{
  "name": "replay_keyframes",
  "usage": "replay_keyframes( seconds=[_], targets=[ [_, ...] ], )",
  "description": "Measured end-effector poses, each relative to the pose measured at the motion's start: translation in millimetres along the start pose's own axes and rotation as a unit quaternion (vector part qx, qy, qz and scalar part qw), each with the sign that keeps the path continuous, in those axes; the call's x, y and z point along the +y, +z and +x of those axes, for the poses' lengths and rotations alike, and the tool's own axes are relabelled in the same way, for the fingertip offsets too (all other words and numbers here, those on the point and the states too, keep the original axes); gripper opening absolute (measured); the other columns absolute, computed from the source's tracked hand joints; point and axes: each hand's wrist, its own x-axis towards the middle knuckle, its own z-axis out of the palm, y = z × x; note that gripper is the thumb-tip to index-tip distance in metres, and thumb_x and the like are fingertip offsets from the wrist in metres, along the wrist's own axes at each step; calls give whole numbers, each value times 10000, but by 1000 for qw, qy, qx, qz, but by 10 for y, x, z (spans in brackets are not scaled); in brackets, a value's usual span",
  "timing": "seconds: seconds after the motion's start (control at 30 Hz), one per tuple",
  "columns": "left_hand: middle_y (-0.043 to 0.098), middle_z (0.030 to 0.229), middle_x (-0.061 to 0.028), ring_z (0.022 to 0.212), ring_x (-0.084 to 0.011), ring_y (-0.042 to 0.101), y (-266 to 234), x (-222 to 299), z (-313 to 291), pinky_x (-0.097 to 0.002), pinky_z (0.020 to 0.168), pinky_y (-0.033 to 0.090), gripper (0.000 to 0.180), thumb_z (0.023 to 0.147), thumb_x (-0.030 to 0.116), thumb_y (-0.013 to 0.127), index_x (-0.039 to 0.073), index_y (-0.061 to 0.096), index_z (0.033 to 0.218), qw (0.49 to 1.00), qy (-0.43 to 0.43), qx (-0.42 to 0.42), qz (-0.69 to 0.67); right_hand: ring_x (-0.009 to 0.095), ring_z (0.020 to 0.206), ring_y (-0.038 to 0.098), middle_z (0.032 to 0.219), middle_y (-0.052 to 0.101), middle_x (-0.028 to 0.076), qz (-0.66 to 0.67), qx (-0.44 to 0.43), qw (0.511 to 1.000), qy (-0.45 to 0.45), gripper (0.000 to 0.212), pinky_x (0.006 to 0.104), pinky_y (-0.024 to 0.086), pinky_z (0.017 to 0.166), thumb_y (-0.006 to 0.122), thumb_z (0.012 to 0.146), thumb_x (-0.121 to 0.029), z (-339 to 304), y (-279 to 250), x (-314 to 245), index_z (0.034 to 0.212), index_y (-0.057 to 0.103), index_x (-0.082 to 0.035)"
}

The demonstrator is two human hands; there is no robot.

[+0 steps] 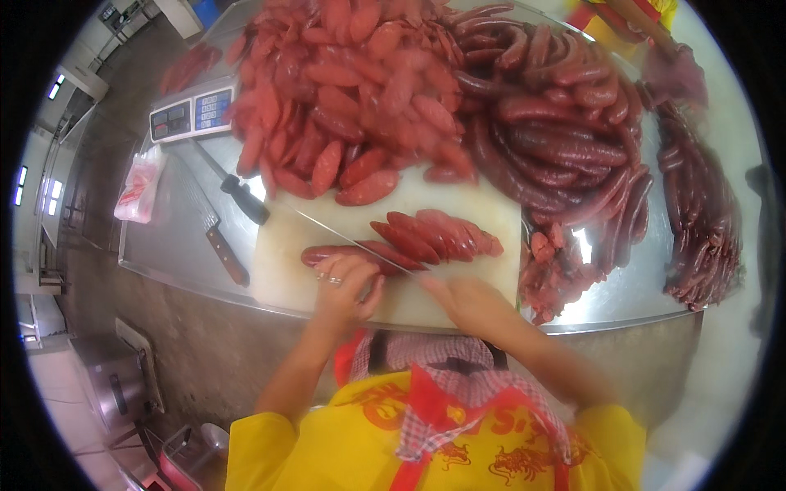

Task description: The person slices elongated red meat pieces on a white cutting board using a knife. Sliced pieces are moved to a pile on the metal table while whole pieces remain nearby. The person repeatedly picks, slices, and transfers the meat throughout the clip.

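Observation:
A dark red sausage [323, 254] lies across the white cutting board [278, 282], its left part whole. My left hand [348, 282] is closed on it from the near side, fingers curled. In my right hand [467, 303] is a knife [344, 237], its long thin blade slanting up and left across the sausage. The handle is hidden in my grip. Just beyond, several slant-cut sausage slices [434, 236] lean on one another in a row. A large heap of similar slices [327, 90] covers the board's far side.
Whole sausages [557, 147] are piled at the right, with end scraps [561, 274] nearer me. More sausages [700, 213] lie far right. On the left are a scale [192, 113], a black-handled tool [246, 200], a wooden-handled knife [225, 254] and a plastic packet [141, 186]. Another person [630, 24] stands far right.

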Motion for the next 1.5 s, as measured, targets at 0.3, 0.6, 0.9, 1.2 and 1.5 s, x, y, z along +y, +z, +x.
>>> replay_keyframes(
  seconds=[0.3, 0.6, 0.9, 1.2, 1.5],
  targets=[
    [588, 986, -68, 961, -292, 519, -106, -84, -40, -400, 860, 415, 333, 620, 60, 778, 104, 633, 917, 998, -39, -36, -18, 460, 628, 611, 642, 607, 250, -7, -119, 967, 227, 443, 518, 486, 567, 530, 974, -397, -1245, -720, -23, 817, 626, 6],
    [589, 949, -70, 924, -286, 530, -149, -68, -57, -392, 834, 418, 290, 632, 48, 756, 94, 621, 884, 998, -27, -42, -32, 401, 615, 630, 679, 610, 207, -26, -14, 999, -26, 347, 462, 519, 566, 456, 1011, -324, 37, 197, -9, 1027, 662, -46],
    [566, 940, -85, 901, -280, 529, -213, -82, -78, -396, 846, 398, 315, 600, 47, 730, 89, 615, 890, 997, -78, -12, 4, 450, 706, 643, 728, 646, 253, 106, -103, 962, 231, 502, 509, 517, 637, 503, 961, -499, -1084, -566, -129, 935, 657, -22],
    [599, 920, -82, 933, -301, 539, -209, -111, -106, -405, 843, 436, 275, 623, 23, 721, 79, 617, 872, 998, -61, -2, -3, 460, 732, 614, 777, 635, 259, 21, -104, 992, 74, 486, 500, 491, 691, 437, 1002, -407, -99, 58, -169, 880, 657, 9],
    [554, 1012, -134, 941, -331, 516, -208, -137, -151, -417, 851, 425, 292, 637, 15, 693, 56, 600, 910, 989, -121, 68, 40, 463, 752, 636, 765, 642, 274, 59, -106, 973, 198, 531, 513, 508, 659, 478, 976, -495, -695, -388, -207, 890, 647, 1]
  ],
)
